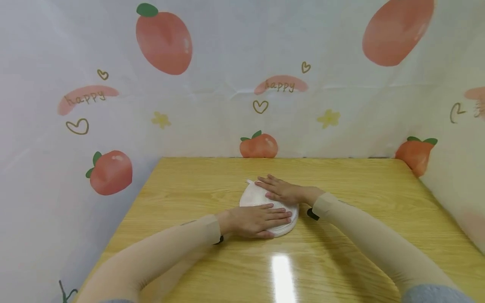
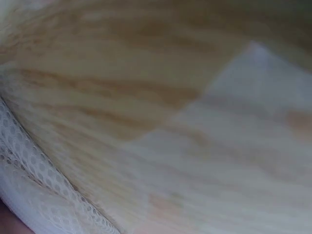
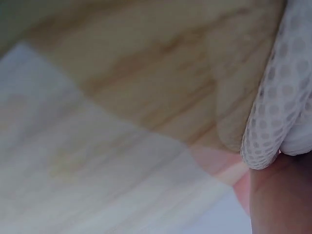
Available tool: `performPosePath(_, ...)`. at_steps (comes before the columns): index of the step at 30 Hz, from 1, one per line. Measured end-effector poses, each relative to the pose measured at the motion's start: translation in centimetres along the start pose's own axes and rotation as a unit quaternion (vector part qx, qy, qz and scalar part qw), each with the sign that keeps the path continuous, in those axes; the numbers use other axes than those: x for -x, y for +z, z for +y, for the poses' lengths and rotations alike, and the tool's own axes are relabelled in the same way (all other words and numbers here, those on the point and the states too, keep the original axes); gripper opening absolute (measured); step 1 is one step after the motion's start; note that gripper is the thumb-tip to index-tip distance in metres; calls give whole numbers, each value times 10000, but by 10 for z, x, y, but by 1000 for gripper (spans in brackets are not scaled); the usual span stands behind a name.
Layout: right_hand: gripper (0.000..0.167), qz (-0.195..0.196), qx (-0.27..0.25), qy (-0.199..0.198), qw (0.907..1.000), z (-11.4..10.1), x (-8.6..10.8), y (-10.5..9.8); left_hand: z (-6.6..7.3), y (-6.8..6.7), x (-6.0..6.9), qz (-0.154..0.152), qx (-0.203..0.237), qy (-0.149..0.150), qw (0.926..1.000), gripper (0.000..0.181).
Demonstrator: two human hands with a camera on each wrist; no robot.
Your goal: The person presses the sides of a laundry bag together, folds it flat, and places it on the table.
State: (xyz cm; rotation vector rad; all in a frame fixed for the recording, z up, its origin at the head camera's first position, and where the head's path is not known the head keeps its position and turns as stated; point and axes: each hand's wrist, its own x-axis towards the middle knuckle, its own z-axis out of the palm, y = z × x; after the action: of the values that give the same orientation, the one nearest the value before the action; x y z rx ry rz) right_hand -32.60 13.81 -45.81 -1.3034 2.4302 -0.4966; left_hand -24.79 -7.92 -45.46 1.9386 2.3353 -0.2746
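A white mesh laundry bag (image 1: 250, 196), rounded and flattened, lies on the wooden table, with a small tab at its far left edge. My left hand (image 1: 254, 220) rests flat across its near part with fingers straight, pointing right. On the far part lies my right hand (image 1: 285, 191), palm down, its fingers extended to the left. Between them the two hands cover much of the bag. Close up in the left wrist view is the bag's honeycomb mesh edge (image 2: 36, 156). A rolled mesh rim (image 3: 275, 97) shows beside part of my hand in the right wrist view.
The wood-grain table (image 1: 189, 181) reaches back to a white curtain (image 1: 219, 50) printed with fruit, hearts and "happy", which also hangs along both sides. A bright light reflection (image 1: 282, 273) falls on the near tabletop. A black wrist device (image 1: 313, 214) sits under the right wrist.
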Motion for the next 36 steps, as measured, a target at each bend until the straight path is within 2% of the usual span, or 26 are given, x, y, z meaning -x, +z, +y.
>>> performPosePath(9, 58, 5, 29, 57, 10000, -5, 1, -1, 2, 0, 1, -7, -299, -30, 9995, 64)
performPosePath(20, 57, 0, -96, 13, 10000, -2, 1, -4, 4, 1, 3, 24, -432, -126, 9990, 65)
performPosePath(25, 58, -74, -246, 60, 9997, -2, 0, -6, 5, 1, 4, 111, -535, -144, 9984, 65)
performPosePath(31, 58, -170, -746, 155, 9969, -4, 0, -14, 4, 1, 4, 246, -580, -193, 9978, 65)
performPosePath(36, 59, -176, -766, 174, 9968, -6, 0, -20, 2, -2, 5, 273, -562, -202, 9978, 67)
